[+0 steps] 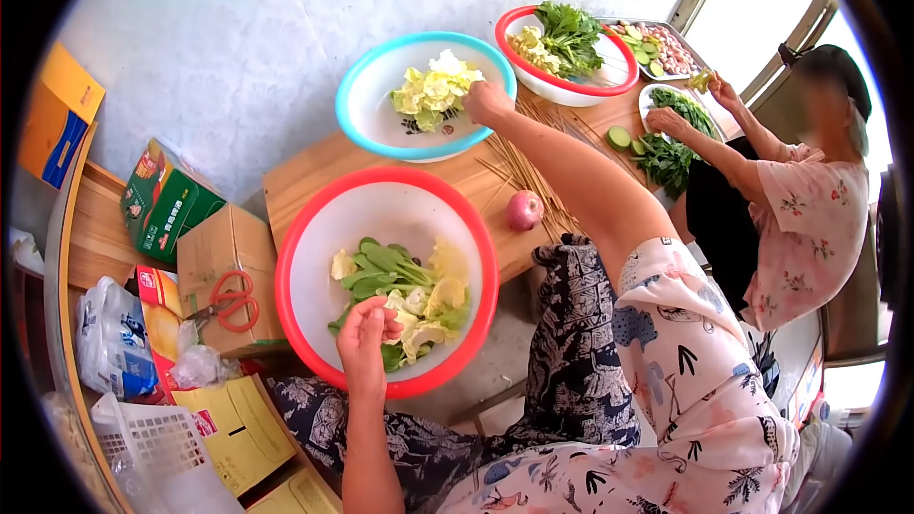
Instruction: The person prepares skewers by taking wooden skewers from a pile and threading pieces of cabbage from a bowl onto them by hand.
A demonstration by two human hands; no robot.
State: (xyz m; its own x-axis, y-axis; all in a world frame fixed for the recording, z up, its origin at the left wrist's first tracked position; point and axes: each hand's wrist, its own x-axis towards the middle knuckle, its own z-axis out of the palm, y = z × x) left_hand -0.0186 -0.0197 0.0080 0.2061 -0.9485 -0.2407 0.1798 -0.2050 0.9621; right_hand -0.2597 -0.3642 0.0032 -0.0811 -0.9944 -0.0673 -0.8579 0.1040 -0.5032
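My left hand [367, 335] hovers over the near side of a red-rimmed basin [297, 262], its fingers curled in and nothing visible in them. Inside this basin lie green leafy stalks [386, 265] and pale yellow-green leaves [446, 290]. Stretched forward, my right hand [489, 103] is closed at the right side of a blue-rimmed basin [357, 95], against a heap of pale yellow leaves [433, 93]. Its fingertips are turned away, so what they grip is hidden.
A red onion [525, 210] and thin wooden skewers [533, 167] lie on the wooden table [314, 171]. Behind stands another red-rimmed basin [506, 36] with greens. At right, a seated person [804, 200] handles vegetables. Boxes and red-handled scissors [233, 303] are on the left.
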